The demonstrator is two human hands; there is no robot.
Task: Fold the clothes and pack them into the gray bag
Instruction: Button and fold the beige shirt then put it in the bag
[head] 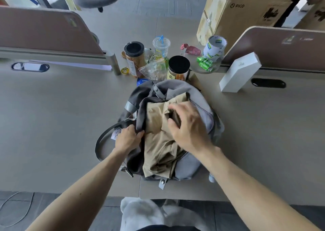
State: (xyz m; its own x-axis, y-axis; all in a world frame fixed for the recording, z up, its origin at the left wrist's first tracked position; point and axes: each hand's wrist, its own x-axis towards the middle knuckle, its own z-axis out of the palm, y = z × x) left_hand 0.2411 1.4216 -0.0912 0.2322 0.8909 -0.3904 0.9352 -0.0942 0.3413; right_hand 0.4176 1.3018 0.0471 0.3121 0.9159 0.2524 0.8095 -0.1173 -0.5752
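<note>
The gray bag [204, 111] lies open in the middle of the table. A folded tan garment [158, 148] sits in its opening, and its near end sticks out over the bag's front edge. My left hand [127, 138] grips the dark left edge of the opening and holds it back. My right hand [187, 125] is on top of the tan garment, with its fingers curled into the cloth near the far end. A white garment [140, 213] lies below the table's front edge, on my lap.
Behind the bag stand two black-lidded jars [178, 67], a plastic cup [161, 45], snack wrappers and a paper roll [214, 47]. A white box [240, 72] leans at the right divider. The bag's strap [102, 141] loops out to the left. Cardboard boxes [246, 7] stand beyond.
</note>
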